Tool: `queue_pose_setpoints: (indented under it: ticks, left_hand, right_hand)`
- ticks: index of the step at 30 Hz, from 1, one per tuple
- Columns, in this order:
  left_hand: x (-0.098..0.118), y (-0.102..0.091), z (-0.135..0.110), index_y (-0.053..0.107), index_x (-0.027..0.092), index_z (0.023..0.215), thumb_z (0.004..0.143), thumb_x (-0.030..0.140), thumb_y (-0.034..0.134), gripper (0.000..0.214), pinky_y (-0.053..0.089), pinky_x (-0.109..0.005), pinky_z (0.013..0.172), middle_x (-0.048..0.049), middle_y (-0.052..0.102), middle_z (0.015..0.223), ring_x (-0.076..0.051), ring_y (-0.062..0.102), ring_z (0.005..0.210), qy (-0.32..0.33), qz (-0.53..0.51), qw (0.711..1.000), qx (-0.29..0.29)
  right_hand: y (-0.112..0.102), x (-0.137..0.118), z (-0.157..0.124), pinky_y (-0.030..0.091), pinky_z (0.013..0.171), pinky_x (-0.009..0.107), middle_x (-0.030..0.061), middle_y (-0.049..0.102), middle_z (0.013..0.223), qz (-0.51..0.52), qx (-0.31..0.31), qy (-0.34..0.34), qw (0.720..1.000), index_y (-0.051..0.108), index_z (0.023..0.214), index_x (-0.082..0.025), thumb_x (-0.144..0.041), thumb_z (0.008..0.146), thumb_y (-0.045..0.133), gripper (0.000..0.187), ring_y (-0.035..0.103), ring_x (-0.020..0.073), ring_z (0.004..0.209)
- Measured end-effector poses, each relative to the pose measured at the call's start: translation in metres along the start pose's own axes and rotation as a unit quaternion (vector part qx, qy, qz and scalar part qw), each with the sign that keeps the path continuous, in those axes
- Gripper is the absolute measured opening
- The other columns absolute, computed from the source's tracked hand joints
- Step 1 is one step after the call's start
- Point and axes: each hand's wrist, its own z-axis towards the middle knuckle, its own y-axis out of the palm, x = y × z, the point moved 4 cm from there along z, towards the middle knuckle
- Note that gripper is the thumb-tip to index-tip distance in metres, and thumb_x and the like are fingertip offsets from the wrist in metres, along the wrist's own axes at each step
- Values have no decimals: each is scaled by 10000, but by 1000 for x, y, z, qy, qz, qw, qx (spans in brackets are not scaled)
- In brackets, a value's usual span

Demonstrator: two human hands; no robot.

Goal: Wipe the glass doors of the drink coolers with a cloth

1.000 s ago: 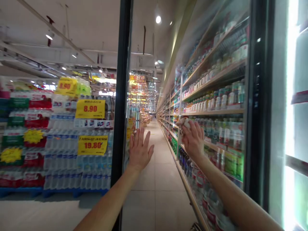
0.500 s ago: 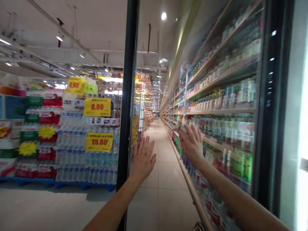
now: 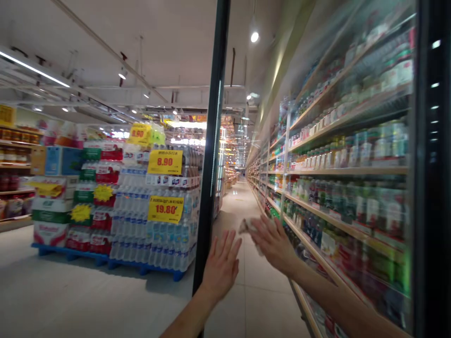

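My left hand [image 3: 222,265] lies flat with fingers stretched out against the open glass door [image 3: 317,155] of a cooler, close to its black frame edge [image 3: 210,178]. My right hand [image 3: 272,241] presses a pale crumpled cloth [image 3: 246,226] against the same glass, lower down and left of the reflected shelves. The cloth shows only at the fingertips. Motion blurs both hands a little.
Rows of drink bottles on shelves [image 3: 338,188] run down the right side. A tiled aisle [image 3: 243,206] leads away ahead. On the left stands a blue pallet stack of bottled water [image 3: 155,220] with yellow price signs [image 3: 165,162]. The cooler's dark frame [image 3: 431,188] is at far right.
Both hands have slid down the glass, the right one down and leftward with the cloth. The view has turned, so the door edge and water stack sit further right.
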Motion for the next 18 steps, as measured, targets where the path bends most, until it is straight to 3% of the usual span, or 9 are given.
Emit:
queue_pose_setpoints:
  ticks: [2, 3, 5, 7, 8, 10, 15, 16, 18]
  left_hand:
    - [-1, -1, -6, 409, 211, 1327, 828, 234, 462, 502, 212, -416, 1099, -49, 373, 1428, -213, 233, 1364, 11, 3, 1000, -4]
    - [-2, -1, -8, 404, 212, 1331, 825, 229, 460, 510, 226, -420, 1092, -46, 362, 1435, -216, 226, 1367, 17, 5, 1000, -8]
    - [-3, 0, -11, 391, 209, 1337, 816, 225, 457, 525, 254, -438, 1076, -46, 333, 1450, -225, 209, 1372, 24, 8, 1000, -18]
    - [-3, 1, -12, 390, 205, 1334, 812, 223, 454, 526, 268, -455, 1067, -48, 309, 1462, -230, 192, 1377, 19, 8, 999, -27]
    - [-3, 2, -12, 393, 203, 1331, 811, 224, 454, 524, 270, -459, 1066, -48, 299, 1466, -231, 185, 1379, 14, 7, 999, -32]
    - [-2, 2, -12, 397, 200, 1327, 810, 225, 451, 520, 268, -460, 1070, -48, 290, 1470, -228, 173, 1382, 7, 6, 999, -39]
    - [-2, 0, -10, 415, 197, 1316, 822, 216, 445, 495, 225, -426, 1095, -45, 352, 1440, -206, 187, 1379, 17, -4, 999, -28]
    - [-2, 1, -9, 421, 196, 1312, 827, 221, 448, 487, 207, -422, 1103, -48, 367, 1432, -202, 192, 1378, 14, -8, 1000, -24]
    - [-3, 4, -9, 428, 191, 1306, 835, 240, 456, 474, 174, -422, 1116, -60, 396, 1413, -200, 200, 1376, 1, -17, 1000, -16]
  right_hand:
    - [-1, -13, -17, 172, 1118, 458, 4, 521, 1320, 22, -20, -71, 997, 569, 1155, -271, -160, 841, 447, 355, 312, 203, 1325]
    - [-4, -6, -17, 190, 1108, 471, 6, 548, 1289, 27, -5, -64, 998, 587, 1122, -277, -152, 841, 448, 337, 326, 208, 1318]
    - [-10, 30, -2, 224, 1083, 492, 49, 564, 1266, 1, 24, 39, 999, 593, 1121, -261, -188, 859, 453, 305, 317, 235, 1326]
    - [-18, 71, 14, 238, 1066, 511, 100, 524, 1306, -40, 84, 177, 980, 593, 1148, -236, -278, 865, 477, 309, 322, 271, 1323]
    - [-18, 85, 17, 235, 1067, 509, 113, 486, 1342, -41, 84, 221, 971, 582, 1176, -225, -302, 863, 485, 336, 314, 279, 1328]
    - [-19, 88, 9, 241, 1072, 495, 123, 477, 1349, -39, 92, 204, 974, 585, 1178, -230, -325, 853, 503, 348, 331, 281, 1320]
    - [-13, 25, -56, 196, 1115, 475, 23, 596, 1206, 31, 8, -13, 999, 615, 1068, -289, -169, 870, 396, 318, 299, 214, 1342]
    - [-14, 23, -62, 183, 1119, 479, 10, 603, 1191, 35, -3, -14, 999, 612, 1063, -292, -180, 870, 410, 301, 312, 207, 1334]
    - [-19, 37, -60, 181, 1115, 481, 19, 584, 1217, 5, 15, 49, 999, 601, 1079, -291, -232, 854, 485, 260, 335, 214, 1320]
